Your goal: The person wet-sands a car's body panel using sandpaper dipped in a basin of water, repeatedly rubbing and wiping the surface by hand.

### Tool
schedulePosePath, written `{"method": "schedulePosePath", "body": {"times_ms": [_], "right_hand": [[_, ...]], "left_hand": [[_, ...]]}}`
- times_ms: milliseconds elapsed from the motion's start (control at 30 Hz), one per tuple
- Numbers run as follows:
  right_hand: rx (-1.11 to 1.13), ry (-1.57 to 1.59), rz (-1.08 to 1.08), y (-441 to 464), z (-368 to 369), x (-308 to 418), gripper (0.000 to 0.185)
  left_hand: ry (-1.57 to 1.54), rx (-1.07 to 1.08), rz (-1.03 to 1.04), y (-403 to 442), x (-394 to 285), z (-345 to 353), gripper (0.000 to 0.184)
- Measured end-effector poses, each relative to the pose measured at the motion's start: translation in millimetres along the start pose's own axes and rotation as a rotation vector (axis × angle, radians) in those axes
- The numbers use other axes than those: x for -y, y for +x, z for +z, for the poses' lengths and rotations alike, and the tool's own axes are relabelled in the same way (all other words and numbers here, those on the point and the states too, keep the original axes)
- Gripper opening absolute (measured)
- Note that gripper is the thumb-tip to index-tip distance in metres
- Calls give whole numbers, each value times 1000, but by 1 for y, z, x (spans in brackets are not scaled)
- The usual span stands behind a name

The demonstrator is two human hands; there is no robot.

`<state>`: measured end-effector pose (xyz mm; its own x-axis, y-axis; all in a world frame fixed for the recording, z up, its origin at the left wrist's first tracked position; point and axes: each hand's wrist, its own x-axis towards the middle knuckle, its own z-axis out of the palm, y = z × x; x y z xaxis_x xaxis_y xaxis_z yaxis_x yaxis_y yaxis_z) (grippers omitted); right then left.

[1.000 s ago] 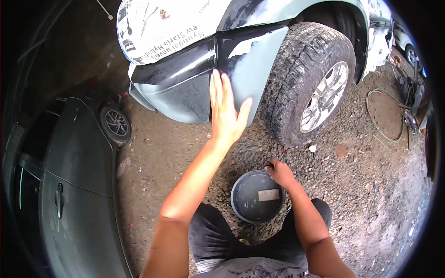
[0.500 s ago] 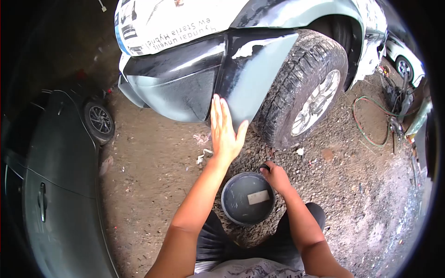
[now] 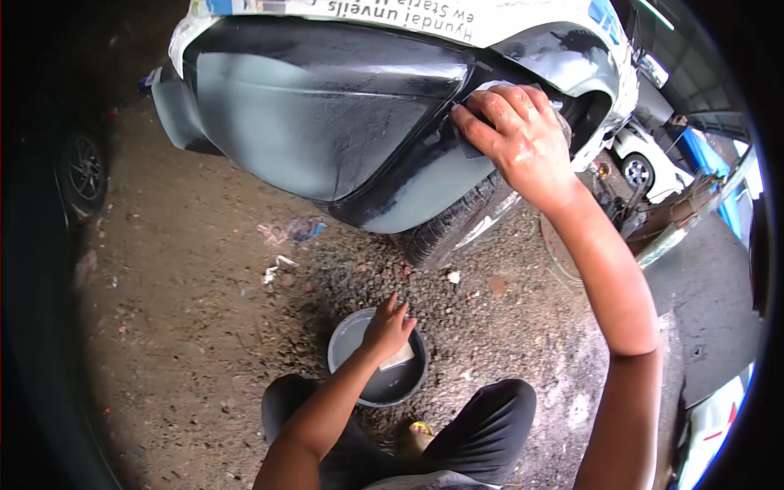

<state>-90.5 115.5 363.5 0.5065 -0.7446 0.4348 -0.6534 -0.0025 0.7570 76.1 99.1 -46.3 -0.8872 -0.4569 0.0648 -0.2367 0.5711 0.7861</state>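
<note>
My right hand (image 3: pixel 523 135) presses a dark, thin piece of sandpaper (image 3: pixel 467 145) against the upper corner of the car bumper (image 3: pixel 278 131), by the wheel arch. Its fingers are bent over the sheet, and the skin looks wet. The bumper is black with grey patches. My left hand (image 3: pixel 387 331) hovers over a round dark basin (image 3: pixel 334 351) on the ground, fingers apart and holding nothing. A pale rectangular block (image 3: pixel 398 358) lies in the basin, partly hidden by that hand.
Printed paper (image 3: pixel 523 15) masks the car body above the bumper. Behind the bumper corner is a muddy tyre (image 3: pixel 445 229). Scraps of cloth (image 3: pixel 298 230) lie on the gravel. A dark car's wheel (image 3: pixel 82 171) shows at left, a white car (image 3: pixel 649 159) at right.
My left hand has come off the bumper and down over the basin. My right hand has risen from the basin's edge to the bumper corner with the sandpaper. The view has shifted.
</note>
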Motion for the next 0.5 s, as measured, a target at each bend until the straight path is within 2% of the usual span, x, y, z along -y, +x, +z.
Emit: {"method": "schedulePosePath", "body": {"times_ms": [100,200,333,500], "right_hand": [[62,-35,-138,2,8,-9,34],[177,-33,-153,4,4,-11,36],[242,-31,-194,14,8,-1,37],[271,-85,-227,23,-4,-24,33]], "left_hand": [[-74,-81,13,2,7,1,53],[-41,-28,-37,7,13,-1,53],[-72,29,-57,11,8,-6,53],[-82,71,-98,10,19,-14,53]]}}
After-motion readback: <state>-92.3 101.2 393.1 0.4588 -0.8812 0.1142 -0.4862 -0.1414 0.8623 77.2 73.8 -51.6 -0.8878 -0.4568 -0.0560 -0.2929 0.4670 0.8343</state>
